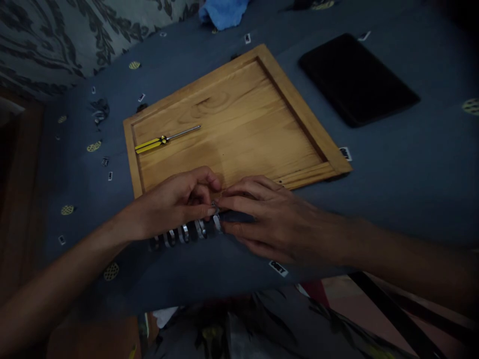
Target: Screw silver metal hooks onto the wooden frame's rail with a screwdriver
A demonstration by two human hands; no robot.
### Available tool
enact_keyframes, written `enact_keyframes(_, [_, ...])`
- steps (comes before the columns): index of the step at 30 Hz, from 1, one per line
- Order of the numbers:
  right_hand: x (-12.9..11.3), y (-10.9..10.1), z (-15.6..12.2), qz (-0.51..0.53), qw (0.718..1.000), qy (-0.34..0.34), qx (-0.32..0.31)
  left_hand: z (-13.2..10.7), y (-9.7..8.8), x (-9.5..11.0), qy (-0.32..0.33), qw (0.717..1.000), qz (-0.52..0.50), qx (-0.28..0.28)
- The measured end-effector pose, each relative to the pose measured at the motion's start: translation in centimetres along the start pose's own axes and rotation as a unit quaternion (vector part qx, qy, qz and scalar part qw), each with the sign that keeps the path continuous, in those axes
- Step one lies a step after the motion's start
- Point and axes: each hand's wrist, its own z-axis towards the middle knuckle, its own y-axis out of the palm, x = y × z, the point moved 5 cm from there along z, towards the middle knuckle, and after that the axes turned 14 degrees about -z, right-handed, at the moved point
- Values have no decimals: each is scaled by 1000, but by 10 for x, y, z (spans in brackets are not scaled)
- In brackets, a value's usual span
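My left hand (179, 202) is closed, thumb and fingers pinching a small shiny metal band that looks like a hose clamp (216, 222). From the other side my right hand (277, 219) meets it, fingertips bent and closed against the same clamp. Several similar metal clamps (183, 233) stand in a row on the cloth, just below my left hand. Both hands are over the near edge of a framed wooden board (239, 134). On the board's left part lies a screwdriver (160, 141) with a yellow and black handle, its shaft pointing right.
A dark flat tablet-like object (359, 80) lies right of the board. A blue cloth (224, 12) sits at the far edge. Small crumpled clear or metallic bits (99, 112) lie on the left of the blue patterned tablecloth (392, 184). A patterned surface rises behind.
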Motion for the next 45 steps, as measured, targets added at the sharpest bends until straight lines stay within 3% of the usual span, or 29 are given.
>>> enact_keyframes(8, [0,0,0,3,1000,-3,5,-7,-7,7,15,999,14,28])
enact_keyframes(11, [1,1,0,3,1000,-7,14,-19,-13,9,66,991,53,100])
enact_keyframes(13, [1,1,0,6,1000,-7,16,-31,-14,11,129,971,111,166])
enact_keyframes(16, [1,0,0,19,1000,-6,12,-49,-4,8,197,940,196,200])
enact_keyframes(21, [0,-1,0,18,1000,-5,2,-56,20,-3,202,911,315,171])
enact_keyframes(25, [0,-1,0,6,1000,-8,6,-52,28,-9,209,885,370,190])
enact_keyframes(32, [-1,1,-2,10,1000,-10,10,-52,27,-11,206,895,344,193])
enact_keyframes(38, [0,0,-2,17,1000,-11,-1,-57,20,-12,173,926,274,194])
enact_keyframes(45, [0,0,-1,16,1000,-6,-9,-55,22,-15,171,925,279,192])
